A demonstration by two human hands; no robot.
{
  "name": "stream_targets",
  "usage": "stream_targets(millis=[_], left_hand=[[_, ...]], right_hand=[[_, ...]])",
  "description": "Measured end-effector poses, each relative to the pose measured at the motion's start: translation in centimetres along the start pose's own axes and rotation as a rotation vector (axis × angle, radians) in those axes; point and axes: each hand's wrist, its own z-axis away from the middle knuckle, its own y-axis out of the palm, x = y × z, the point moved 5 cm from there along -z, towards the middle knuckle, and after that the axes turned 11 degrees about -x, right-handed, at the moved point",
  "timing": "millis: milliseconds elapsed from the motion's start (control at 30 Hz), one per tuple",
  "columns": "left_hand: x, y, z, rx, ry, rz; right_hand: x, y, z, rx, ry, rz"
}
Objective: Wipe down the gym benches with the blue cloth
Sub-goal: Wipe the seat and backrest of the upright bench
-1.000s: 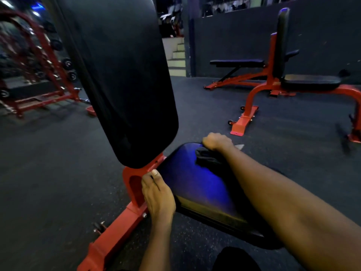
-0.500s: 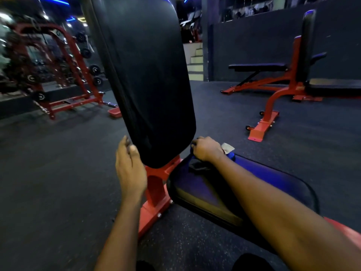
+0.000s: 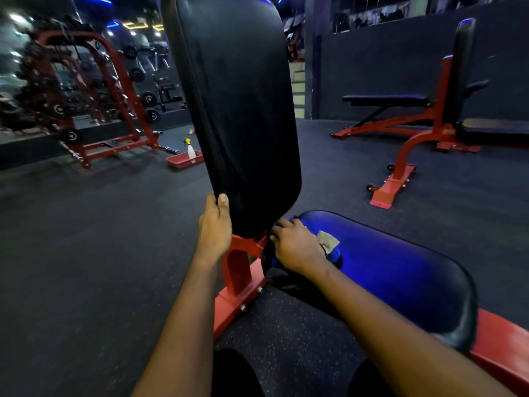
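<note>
Cloth [image 3: 333, 257] clamped in right grip [image 3: 297, 247] on seat [image 3: 400, 267]; left grip [image 3: 214, 224] clasps backrest [image 3: 237, 110]. Best pressing firmly along seat edge just ahead.

The backrest pad [image 3: 237, 110] is standing upright at centre, with the seat pad [image 3: 400, 267] lying near-right of its base. The left hand [image 3: 214, 224] is gripping the backrest pad's lower left edge. The right hand [image 3: 297, 247] is holding the cloth [image 3: 336, 257] on the seat pad's left end. Far left, a spray bottle [image 3: 191, 150] is standing in a tray [image 3: 180, 163] on the floor [image 3: 100, 239]. Another bench [image 3: 406, 116] is sitting far right.
</note>
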Motion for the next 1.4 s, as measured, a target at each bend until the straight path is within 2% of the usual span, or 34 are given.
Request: stream_targets(millis=[167,300,433,500,567,667,767,867,967,1033,1100,1233,1400], left_hand=[[0.4,0.2,-0.2,0.005,-0.020,0.019],[0.6,-0.1,-0.2,0.014,-0.045,-0.002],[0.3,-0.4,-0.6,0.043,-0.062,-0.020],[0.3,-0.7,-0.9,0.081,-0.072,-0.035],[0.4,-1.6,-1.6,0.108,-0.041,-0.069],[-0.4,-3.4,-3.6,0.093,0.032,-0.007],[-3.8,-5.1,-6.4,0.064,0.115,0.102],[-7.8,-6.0,-8.6,0.113,0.165,0.176],[-9.7,-6.6,-10.1,0.168,0.178,0.232],[-9.8,-6.6,-10.6,0.198,0.165,0.260],[-9.2,-6.4,-10.9,0.219,0.140,0.290],[-9.1,-6.3,-10.8,0.226,0.153,0.305],[-9.3,-6.6,-11.0,0.251,0.133,0.321]], right_hand=[[3.3,-0.8,2.1,-0.030,-0.121,0.019],[4.0,-1.4,3.7,0.011,-0.230,0.000],[4.4,-3.9,7.8,-0.074,-0.373,-0.022],[3.8,-4.9,8.9,-0.085,-0.325,-0.052],[2.5,-5.9,8.4,-0.118,-0.175,-0.187],[1.2,-8.5,5.4,-0.397,0.030,-0.495],[3.1,-12.1,0.7,-0.653,-0.003,-0.664],[6.7,-15.3,-4.2,-0.765,-0.095,-0.689],[10.4,-15.6,-8.0,-0.789,-0.182,-0.610],[11.4,-13.5,-8.3,-0.799,-0.142,-0.590],[10.9,-9.9,-6.1,-0.809,-0.051,-0.597],[10.0,-4.1,-0.9,-0.742,-0.016,-0.562],[12.0,-9.5,-5.8,-0.826,-0.029,-0.579]])
